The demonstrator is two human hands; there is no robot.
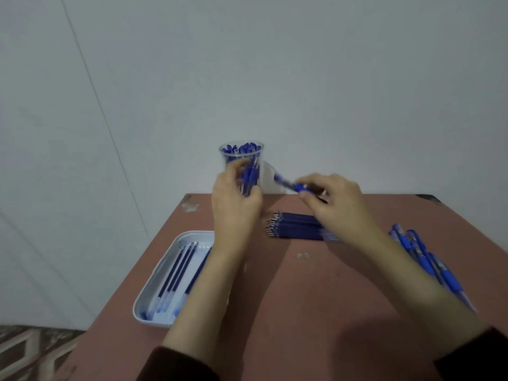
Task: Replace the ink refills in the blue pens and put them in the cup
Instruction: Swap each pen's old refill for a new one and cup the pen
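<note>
**Above the far edge of the table (316,298): cup (242,152) gripped, pen (288,184) pinched**

Over the far edge, toward the left corner, the left hand (236,204) grips the clear cup, fingers curled round its wall; the cup is crowded with blue pens standing upright. Just beside it, the right hand (338,204) pinches the single blue pen between thumb and fingertips, its free end angled toward the cup; blur hides whether they touch. Below the right hand, near the far edge, a stack of refills (294,226) lies flat. Along the left edge sits a white tray (154,276) holding several loose refills (178,270). Along the right edge lies a row of spare pens (428,259), partly under the right forearm.
</note>
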